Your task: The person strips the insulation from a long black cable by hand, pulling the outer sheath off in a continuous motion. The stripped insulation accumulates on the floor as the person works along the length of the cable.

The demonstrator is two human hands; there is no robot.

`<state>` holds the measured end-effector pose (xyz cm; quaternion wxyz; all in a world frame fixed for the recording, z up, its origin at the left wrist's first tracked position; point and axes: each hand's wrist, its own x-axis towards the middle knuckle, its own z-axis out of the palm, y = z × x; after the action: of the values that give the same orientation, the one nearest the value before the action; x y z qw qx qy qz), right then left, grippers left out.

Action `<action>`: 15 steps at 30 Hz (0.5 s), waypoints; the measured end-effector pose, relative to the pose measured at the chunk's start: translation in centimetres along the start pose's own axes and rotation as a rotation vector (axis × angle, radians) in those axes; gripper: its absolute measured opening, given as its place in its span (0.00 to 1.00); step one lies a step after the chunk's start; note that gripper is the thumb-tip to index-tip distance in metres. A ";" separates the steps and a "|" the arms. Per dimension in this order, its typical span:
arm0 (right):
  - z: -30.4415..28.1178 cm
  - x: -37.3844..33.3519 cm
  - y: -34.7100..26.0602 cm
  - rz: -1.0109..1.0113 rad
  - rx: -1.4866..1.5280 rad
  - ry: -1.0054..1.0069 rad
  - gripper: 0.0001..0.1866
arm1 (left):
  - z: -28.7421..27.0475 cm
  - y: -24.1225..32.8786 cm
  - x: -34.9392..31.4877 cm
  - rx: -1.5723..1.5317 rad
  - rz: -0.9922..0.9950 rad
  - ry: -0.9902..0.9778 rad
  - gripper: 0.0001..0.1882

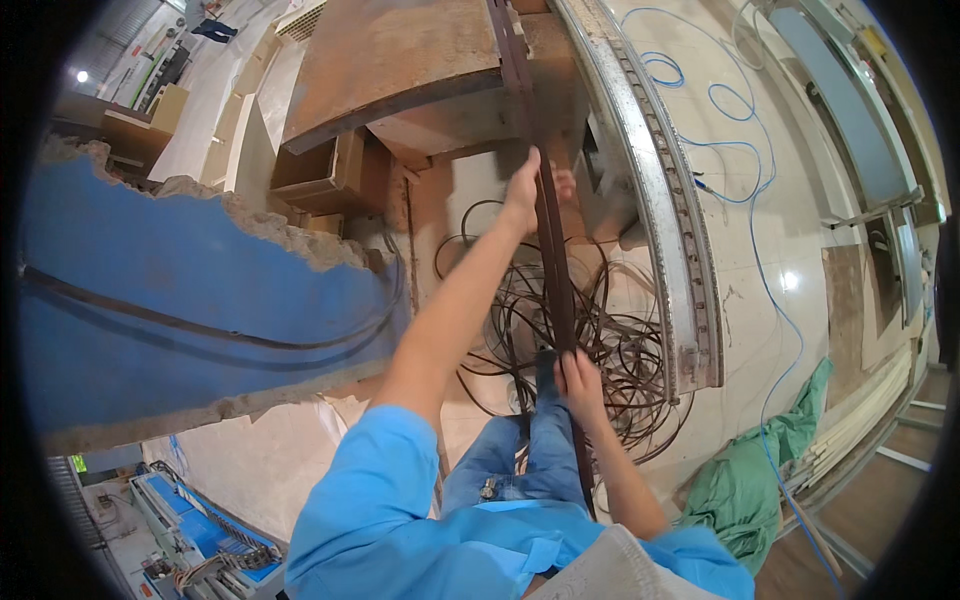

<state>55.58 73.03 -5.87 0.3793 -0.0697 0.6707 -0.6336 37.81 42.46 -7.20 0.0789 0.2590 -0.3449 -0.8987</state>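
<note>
A long, narrow dark brown strip (551, 245), with a line running along its length, stretches from the far machine table down past my right side. My left hand (527, 190) is closed around it just off the table's near end, with the thumb on the left and fingertips showing on the right. Closer to my body, my right hand (580, 383) grips the same strip beside my thigh. Beneath the strip, a tangled heap of thin dark brown edge trimmings (630, 345) lies on the floor around my legs.
A worn brown tabletop (400, 55) stands ahead, with a cardboard box (335, 175) below it. A metal rail with a chain (660, 200) runs along my right. At left is a blue panel with ragged edges (190, 270). Blue hose (765, 250) and green cloth (745, 490) lie at right.
</note>
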 end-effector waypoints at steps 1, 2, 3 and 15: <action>-1.1 -3.3 1.0 0.017 -0.047 0.005 0.16 | 0.5 1.7 1.6 -0.023 0.067 -0.065 0.23; -2.1 -6.5 2.0 0.045 -0.046 -0.037 0.17 | 0.9 3.2 2.9 -0.033 0.077 -0.048 0.23; -2.7 -9.5 3.1 0.076 -0.141 -0.025 0.18 | 1.2 4.8 4.3 -0.044 0.070 -0.040 0.22; -7.8 -13.8 7.1 0.214 -0.616 -0.122 0.33 | 1.8 -2.6 -3.7 0.390 0.377 0.365 0.16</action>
<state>63.36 88.54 -7.19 0.4442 -0.1479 0.8105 -0.3520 40.11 46.65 -6.23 0.2535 0.3577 -0.5325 -0.7241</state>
